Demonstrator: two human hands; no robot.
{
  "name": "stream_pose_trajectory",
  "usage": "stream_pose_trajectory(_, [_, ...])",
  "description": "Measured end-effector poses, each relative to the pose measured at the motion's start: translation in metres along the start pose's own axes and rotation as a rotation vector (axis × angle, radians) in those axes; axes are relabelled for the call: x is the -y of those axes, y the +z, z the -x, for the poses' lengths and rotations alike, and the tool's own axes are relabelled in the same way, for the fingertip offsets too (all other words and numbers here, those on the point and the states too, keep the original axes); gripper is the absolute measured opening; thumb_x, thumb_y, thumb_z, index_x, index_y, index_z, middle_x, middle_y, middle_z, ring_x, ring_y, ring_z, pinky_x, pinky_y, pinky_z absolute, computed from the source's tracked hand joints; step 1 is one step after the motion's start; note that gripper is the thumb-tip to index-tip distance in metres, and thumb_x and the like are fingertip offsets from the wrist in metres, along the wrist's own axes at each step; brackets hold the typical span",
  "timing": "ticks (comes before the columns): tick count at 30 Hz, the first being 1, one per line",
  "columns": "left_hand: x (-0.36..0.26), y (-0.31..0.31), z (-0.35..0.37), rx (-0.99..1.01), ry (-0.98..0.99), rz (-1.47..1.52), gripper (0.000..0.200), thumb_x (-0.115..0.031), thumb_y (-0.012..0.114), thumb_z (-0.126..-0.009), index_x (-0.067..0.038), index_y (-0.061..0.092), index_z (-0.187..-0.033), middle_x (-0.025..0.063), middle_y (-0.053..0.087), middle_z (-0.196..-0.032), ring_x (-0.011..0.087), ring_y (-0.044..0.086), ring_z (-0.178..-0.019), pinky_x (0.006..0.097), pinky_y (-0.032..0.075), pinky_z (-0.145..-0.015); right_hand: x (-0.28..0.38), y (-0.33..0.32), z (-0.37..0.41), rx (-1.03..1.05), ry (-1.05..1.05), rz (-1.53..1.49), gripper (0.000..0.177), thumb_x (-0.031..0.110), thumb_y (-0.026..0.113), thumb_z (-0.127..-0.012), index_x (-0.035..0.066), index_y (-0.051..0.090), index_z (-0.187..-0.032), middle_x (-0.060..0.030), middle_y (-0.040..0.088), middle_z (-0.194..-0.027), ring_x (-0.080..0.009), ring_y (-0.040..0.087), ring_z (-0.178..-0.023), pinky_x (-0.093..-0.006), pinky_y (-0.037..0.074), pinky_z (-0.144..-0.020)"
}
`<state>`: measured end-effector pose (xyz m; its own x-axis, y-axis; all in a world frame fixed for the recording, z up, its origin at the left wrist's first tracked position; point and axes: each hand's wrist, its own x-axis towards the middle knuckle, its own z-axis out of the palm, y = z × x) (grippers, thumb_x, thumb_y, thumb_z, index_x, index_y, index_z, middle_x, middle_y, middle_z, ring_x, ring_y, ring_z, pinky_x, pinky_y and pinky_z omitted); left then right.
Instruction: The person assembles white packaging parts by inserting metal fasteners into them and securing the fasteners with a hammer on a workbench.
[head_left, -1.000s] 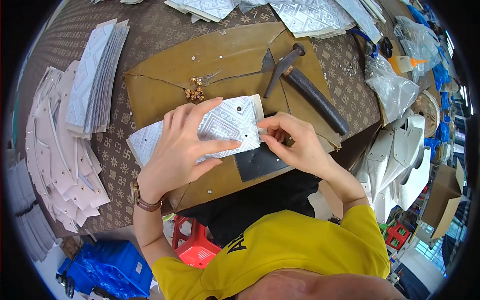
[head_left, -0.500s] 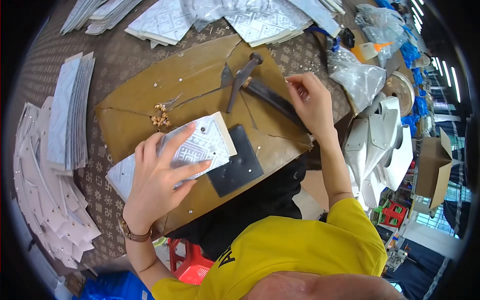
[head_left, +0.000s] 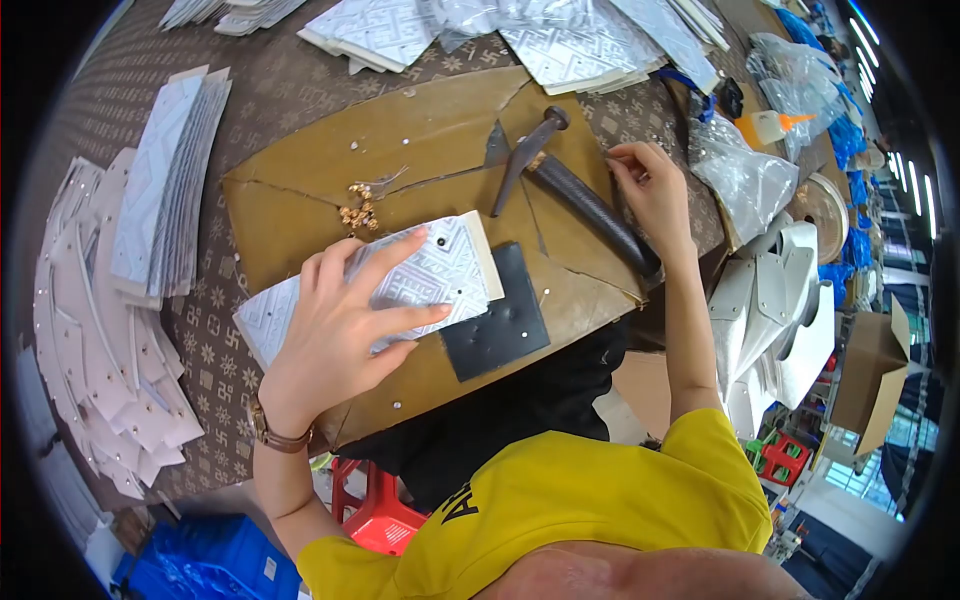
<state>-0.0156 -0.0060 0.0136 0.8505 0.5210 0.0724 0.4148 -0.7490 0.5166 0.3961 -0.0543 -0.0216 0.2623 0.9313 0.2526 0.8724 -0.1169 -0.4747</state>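
Note:
My left hand [head_left: 345,325] lies over a pale panel with a silvery geometric pattern [head_left: 465,262], its fingers spread across the top and the thumb along the near edge, keeping hold of it. A dark round fitting [head_left: 441,242] sits near the panel's right end. Partly under that end is a black pad [head_left: 505,330]. To the right, my right hand [head_left: 655,200] is closed in a pinch beyond the hammer handle; whatever is between the fingertips is too small to name. The hammer [head_left: 590,205] rests on the brown board [head_left: 300,150], apart from both hands.
Gold-coloured small parts [head_left: 358,208] lie in a heap on the board. Patterned panels [head_left: 165,190] and pale pink pieces [head_left: 110,330] are stacked at left. Further back are more panels [head_left: 375,35], a plastic bag [head_left: 745,180] and an orange-tipped bottle [head_left: 765,128]. White pieces [head_left: 770,300] hang at right.
The whole view has shifted, so things appear further right. My right hand's fingers have drawn closer together. My left hand stays on the panel.

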Motion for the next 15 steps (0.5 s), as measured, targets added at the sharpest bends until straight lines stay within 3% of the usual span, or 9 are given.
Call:
stream_pose_trajectory(6, [0.000,0.000,0.001,-0.030,0.008,0.011,0.047,-0.014,0.082,-0.072,-0.035,0.083,-0.114,0.0007,0.046,-0.166,0.0413,0.047,-0.131,0.0496,0.037,-0.113,0.038,-0.002,-0.002,-0.088,-0.073,0.046,0.008,0.001,0.074,-0.092,0.001,0.074,-0.100,-0.0109,0.070,-0.096,-0.0192,0.068,-0.081,-0.0299,0.054,-0.070])
stream_pose_trajectory(8, [-0.002,0.002,0.002,-0.023,0.009,0.014,0.046,-0.014,0.081,-0.073,-0.035,0.083,-0.114,0.0006,0.046,-0.166,0.0413,0.047,-0.131,0.0497,0.037,-0.113,0.075,0.000,0.009,-0.084,-0.266,-0.213,0.011,-0.004,0.075,-0.087,0.002,0.073,-0.096,-0.0108,0.071,-0.100,-0.0214,0.070,-0.085,-0.0305,0.055,-0.074])
stream_pose_trajectory(12, [-0.002,0.001,0.000,-0.024,0.017,-0.026,0.046,-0.015,0.080,-0.072,-0.035,0.082,-0.114,0.0011,0.047,-0.166,0.0415,0.048,-0.130,0.0499,0.038,-0.112,0.129,0.011,0.035,0.199,-0.539,-0.449,0.022,-0.008,0.078,-0.079,0.005,0.072,-0.096,-0.0064,0.072,-0.099,-0.0261,0.069,-0.090,-0.0343,0.055,-0.079])
stream_pose_trajectory(15, [-0.003,0.002,0.000,-0.059,0.028,-0.048,0.047,-0.017,0.080,-0.070,-0.034,0.082,-0.114,0.0014,0.049,-0.164,0.0418,0.049,-0.128,0.0495,0.038,-0.111,0.134,0.029,0.041,0.284,-0.582,-0.433,0.023,-0.007,0.080,-0.079,0.005,0.073,-0.097,-0.0053,0.072,-0.098,-0.0256,0.068,-0.090,-0.0358,0.055,-0.078])
